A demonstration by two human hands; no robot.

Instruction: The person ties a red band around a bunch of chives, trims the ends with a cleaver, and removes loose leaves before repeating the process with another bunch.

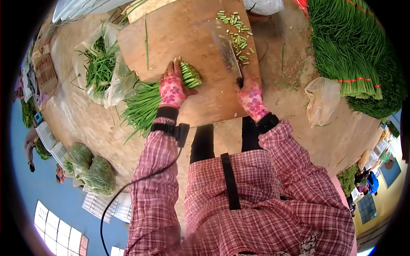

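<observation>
My left hand [173,85], in a pink flowered glove with bare fingertips, holds a bunch of garlic chives [145,102] down on a wooden board [179,38]. The pale cut ends of the chives [191,76] stick out to the right of the fingers, and the leafy ends spread off the board's left edge. My right hand [251,96], gloved alike, is closed around the dark handle of a broad knife [228,49]. Its blade points away from me, apart from the bunch. Short cut pieces of stem [239,36] lie scattered just right of the blade.
A clear plastic bag of loose greens [100,68] lies left of the board. Large tied bundles of chives [350,55] are piled at the right, near a crumpled plastic bag [323,100]. Filled bags [92,166] stand at lower left. Other people are in the background.
</observation>
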